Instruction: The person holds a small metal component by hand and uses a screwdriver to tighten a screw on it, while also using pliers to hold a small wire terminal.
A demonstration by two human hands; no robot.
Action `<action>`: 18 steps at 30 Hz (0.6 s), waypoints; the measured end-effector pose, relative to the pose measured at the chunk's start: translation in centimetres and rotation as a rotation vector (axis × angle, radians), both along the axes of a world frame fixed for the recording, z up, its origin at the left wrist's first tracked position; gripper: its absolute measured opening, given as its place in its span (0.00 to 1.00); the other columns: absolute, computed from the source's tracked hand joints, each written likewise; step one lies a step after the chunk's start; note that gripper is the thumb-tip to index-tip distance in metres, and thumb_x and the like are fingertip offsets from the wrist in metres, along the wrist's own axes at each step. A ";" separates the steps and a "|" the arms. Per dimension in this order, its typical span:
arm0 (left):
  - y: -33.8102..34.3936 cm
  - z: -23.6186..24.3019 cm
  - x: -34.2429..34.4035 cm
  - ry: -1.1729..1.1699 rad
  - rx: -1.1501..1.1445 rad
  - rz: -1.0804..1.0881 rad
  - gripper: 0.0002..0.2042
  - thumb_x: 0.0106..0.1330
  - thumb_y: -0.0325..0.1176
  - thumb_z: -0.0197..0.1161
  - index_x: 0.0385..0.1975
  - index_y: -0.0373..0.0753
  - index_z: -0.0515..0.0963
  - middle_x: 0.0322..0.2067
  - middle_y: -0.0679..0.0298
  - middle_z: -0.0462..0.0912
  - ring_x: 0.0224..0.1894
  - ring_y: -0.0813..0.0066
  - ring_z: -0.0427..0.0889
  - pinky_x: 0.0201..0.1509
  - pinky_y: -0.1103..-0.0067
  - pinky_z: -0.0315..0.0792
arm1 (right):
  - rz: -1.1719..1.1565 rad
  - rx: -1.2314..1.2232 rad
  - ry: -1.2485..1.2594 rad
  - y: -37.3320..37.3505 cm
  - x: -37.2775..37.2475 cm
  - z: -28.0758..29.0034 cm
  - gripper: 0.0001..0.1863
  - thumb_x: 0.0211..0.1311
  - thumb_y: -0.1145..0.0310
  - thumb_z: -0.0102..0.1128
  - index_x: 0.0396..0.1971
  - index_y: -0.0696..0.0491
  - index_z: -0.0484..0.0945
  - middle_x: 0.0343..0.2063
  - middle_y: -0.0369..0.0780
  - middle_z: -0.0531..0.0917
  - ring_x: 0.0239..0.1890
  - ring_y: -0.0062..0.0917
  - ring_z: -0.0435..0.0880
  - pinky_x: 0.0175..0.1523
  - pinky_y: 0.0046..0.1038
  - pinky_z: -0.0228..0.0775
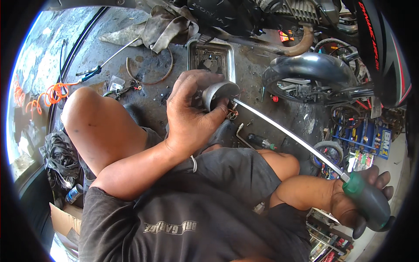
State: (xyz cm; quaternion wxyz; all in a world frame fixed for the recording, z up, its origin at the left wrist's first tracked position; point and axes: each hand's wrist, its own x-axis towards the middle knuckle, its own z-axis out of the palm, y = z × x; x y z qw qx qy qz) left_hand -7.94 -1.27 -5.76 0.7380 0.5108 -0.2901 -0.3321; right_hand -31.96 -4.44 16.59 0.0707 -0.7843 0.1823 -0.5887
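My left hand (pixel 187 111) is closed round a cup-shaped grey metal part (pixel 214 94), thumb at its lower rim and fingers over its top. A small copper-coloured piece (pixel 232 115) shows just below the part. My right hand (pixel 345 205), out at the lower right, holds a long screwdriver (pixel 290 136) by its green and black handle, with the fingers loosely round it. The screwdriver's shaft slants up to the left, and its tip meets the rim of the metal part. Whether the tip is inside the part I cannot tell.
A metal tray (pixel 232 56) lies ahead, below a motorcycle (pixel 235 17) with its wheel (pixel 310 72) to the right. A rag (pixel 170 26), an air gun (pixel 90 73) with orange hose and another screwdriver (pixel 261 141) are on the stained floor. A cardboard box (pixel 65 220) stands lower left.
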 end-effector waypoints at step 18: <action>0.3 0.7 0.6 0.251 0.035 -0.114 0.17 0.51 0.17 0.66 0.43 0.32 0.77 0.43 0.61 0.80 0.46 0.76 0.79 0.51 0.81 0.74 | 0.731 0.424 -0.014 -1.0 1.9 0.9 0.34 0.54 0.57 0.57 0.61 0.58 0.67 0.67 0.62 0.53 0.68 0.57 0.57 0.60 0.54 0.61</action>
